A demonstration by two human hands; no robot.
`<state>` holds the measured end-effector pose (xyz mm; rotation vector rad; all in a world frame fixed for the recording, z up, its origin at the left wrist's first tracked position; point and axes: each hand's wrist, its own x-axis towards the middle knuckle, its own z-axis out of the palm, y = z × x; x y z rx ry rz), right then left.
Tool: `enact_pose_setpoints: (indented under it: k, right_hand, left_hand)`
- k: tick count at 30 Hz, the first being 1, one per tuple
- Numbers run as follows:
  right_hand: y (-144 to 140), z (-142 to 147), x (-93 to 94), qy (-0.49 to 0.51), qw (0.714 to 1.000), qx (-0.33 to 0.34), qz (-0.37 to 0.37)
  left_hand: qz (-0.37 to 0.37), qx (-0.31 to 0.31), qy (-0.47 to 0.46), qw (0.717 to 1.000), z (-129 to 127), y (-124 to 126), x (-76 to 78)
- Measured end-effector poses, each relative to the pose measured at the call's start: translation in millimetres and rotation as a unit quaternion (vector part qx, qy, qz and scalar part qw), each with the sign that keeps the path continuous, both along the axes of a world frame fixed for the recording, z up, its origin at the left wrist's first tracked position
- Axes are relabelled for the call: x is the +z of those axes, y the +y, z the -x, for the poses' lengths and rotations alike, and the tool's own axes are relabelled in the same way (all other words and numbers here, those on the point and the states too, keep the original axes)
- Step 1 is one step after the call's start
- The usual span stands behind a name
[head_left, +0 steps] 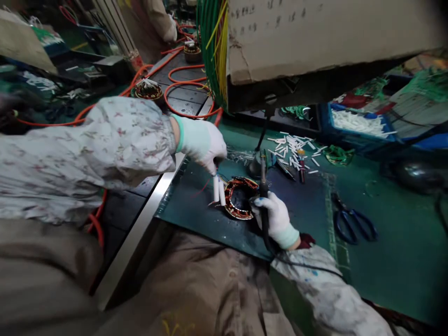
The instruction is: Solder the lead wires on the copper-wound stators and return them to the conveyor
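Copper ring [230, 204] lies on the dark mat [301, 210], right between my two hands and near the edge by my tummy. I guess it sits there so both hands can get to it and I can look down at its wires.

My left hand [209, 145] comes in over the left side. Its fingertips are squeezed close together at the tops of two white tubes [216, 189]. The tubes hang down just beside the ring, and I think the pinch stops them from flopping. Thin wire may be in the pinch too, but that is too small to tell.

My right hand [278, 219] is curled around the black handle of a soldering iron [264, 186]. The metal end points up and away from me, maybe to keep it off the ring and my glove. Its cord [269, 241] runs back over my sleeve, I suppose to be out of the way.

More loose tubes [289, 148] lie in a heap past the iron, likely so they are easy to grab. Blue pliers [351, 215] lie off to my right, well apart from the ring.
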<state>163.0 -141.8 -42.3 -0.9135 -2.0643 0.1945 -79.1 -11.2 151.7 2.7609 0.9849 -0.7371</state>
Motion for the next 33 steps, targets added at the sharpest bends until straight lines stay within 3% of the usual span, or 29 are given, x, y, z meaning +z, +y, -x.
enact_pose_setpoints:
  k: [2,5,6,7,8,11,13,15,17,19,21,23,25,29,33]
  right_hand:
    - [13.4,-2.4,3.6,-0.004,0.998,0.047,-0.032]
    - [32.2,-9.1,11.8,-0.031,0.992,0.105,-0.061]
    - [36.7,-11.5,14.3,-0.041,0.990,0.116,-0.064]
    - [39.6,-13.9,16.4,-0.053,0.989,0.124,-0.065]
    - [40.5,-16.4,17.9,-0.067,0.987,0.128,-0.066]
    - [27.9,-23.2,17.8,-0.122,0.985,0.096,-0.079]
    - [6.9,-26.6,13.5,-0.131,0.986,0.036,-0.096]
    - [-19.7,-28.4,7.2,-0.097,0.989,-0.034,-0.108]
    - [-45.9,-28.4,2.8,-0.055,0.989,-0.087,-0.102]
    - [-65.5,-26.6,4.1,-0.011,0.990,-0.126,-0.066]
    - [-74.3,-23.6,11.4,0.045,0.986,-0.157,-0.019]
    - [-71.3,-19.5,21.4,0.094,0.978,-0.186,0.005]
    - [-59.4,-13.7,30.4,0.115,0.973,-0.201,0.004]
    - [-28.1,3.4,44.4,0.133,0.974,-0.184,-0.001]
    - [-12.2,12.7,55.5,0.149,0.976,-0.159,0.008]
  left_hand:
    - [0.117,0.098,0.093,0.984,-0.7,-3.8,-6.3]
    - [0.366,0.230,0.139,0.891,9.1,-24.8,-28.2]
    - [0.408,0.246,0.127,0.870,15.0,-34.2,-36.2]
    - [0.413,0.246,0.107,0.870,21.4,-44.1,-43.5]
    - [0.378,0.236,0.080,0.891,27.4,-54.0,-49.8]
    - [0.132,0.210,-0.007,0.969,36.8,-79.6,-63.1]
    - [-0.020,0.228,-0.060,0.972,31.1,-88.9,-71.4]
    - [-0.094,0.272,-0.132,0.948,16.7,-90.8,-82.3]
    - [-0.084,0.310,-0.238,0.917,0.4,-86.6,-94.0]
    - [0.004,0.305,-0.354,0.884,-8.9,-78.4,-101.8]
    - [0.125,0.261,-0.431,0.854,-7.0,-68.1,-102.0]
    - [0.240,0.214,-0.442,0.837,2.4,-58.4,-94.9]
    - [0.298,0.206,-0.427,0.829,10.9,-53.7,-85.6]
    - [0.262,0.276,-0.473,0.795,7.2,-63.3,-82.5]
    - [0.227,0.362,-0.558,0.711,-7.0,-77.1,-98.5]
